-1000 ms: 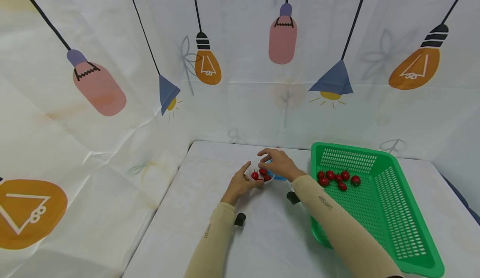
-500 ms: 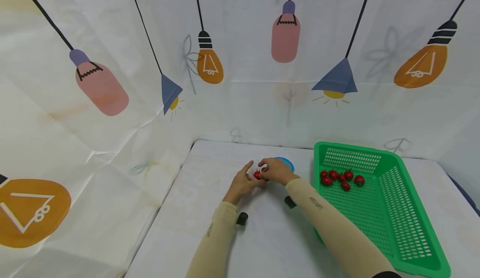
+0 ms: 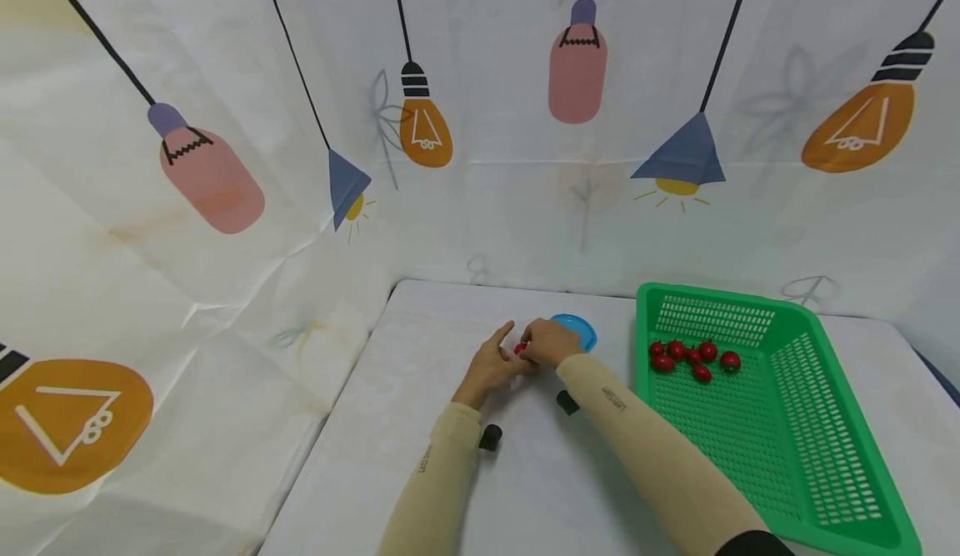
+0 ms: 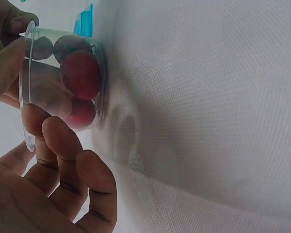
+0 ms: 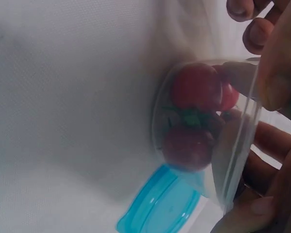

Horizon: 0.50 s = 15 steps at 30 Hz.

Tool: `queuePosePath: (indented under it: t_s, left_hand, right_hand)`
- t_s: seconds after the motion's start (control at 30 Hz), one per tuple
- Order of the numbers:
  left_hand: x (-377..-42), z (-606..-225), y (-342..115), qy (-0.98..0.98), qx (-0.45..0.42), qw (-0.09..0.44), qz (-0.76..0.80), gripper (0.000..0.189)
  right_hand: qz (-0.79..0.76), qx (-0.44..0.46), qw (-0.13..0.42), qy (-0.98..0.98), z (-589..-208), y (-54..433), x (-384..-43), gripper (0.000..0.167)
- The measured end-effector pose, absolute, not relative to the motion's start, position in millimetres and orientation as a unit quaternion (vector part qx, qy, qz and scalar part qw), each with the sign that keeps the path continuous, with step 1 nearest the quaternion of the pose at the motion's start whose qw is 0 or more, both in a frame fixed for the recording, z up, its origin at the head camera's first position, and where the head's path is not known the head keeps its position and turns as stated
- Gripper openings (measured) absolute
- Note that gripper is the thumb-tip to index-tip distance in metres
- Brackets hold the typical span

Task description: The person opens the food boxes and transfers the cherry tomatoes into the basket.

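My left hand holds a clear plastic tub by its side, fingers bent against the wall below the rim. Several red cherry tomatoes lie in the tub, one with a green stem showing. Over the tub's mouth is my right hand, its bent fingers reaching down inside; they show dimly through the clear wall in both wrist views. Whether they pinch a tomato I cannot tell. In the head view the hands hide most of the tub.
A blue lid lies on the white-covered table just behind the right hand. To the right stands a green perforated basket, with several more cherry tomatoes in its far left corner. A printed white sheet hangs behind.
My right hand has come down from above the tub and towards me, its fingers now in the mouth, leaving more of the blue lid in sight. My left hand stays at the tub.
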<state>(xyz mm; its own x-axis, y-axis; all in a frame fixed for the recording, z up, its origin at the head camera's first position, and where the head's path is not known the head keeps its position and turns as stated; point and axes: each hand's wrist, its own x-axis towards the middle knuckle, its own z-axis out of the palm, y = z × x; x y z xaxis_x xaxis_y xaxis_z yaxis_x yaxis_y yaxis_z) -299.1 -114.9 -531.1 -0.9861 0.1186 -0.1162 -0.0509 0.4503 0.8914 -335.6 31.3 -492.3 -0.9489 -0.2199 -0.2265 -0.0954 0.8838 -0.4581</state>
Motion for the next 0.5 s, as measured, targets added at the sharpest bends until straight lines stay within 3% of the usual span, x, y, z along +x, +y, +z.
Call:
queuePosePath:
  t_s: [0.5]
  left_hand:
    - [-296.8, -529.6, -113.7, 0.849, 0.014, 0.074, 0.522, 0.092]
  right_hand:
    - [-0.257, -0.086, 0.122, 0.955, -495.3, 35.1, -333.3, 0.019]
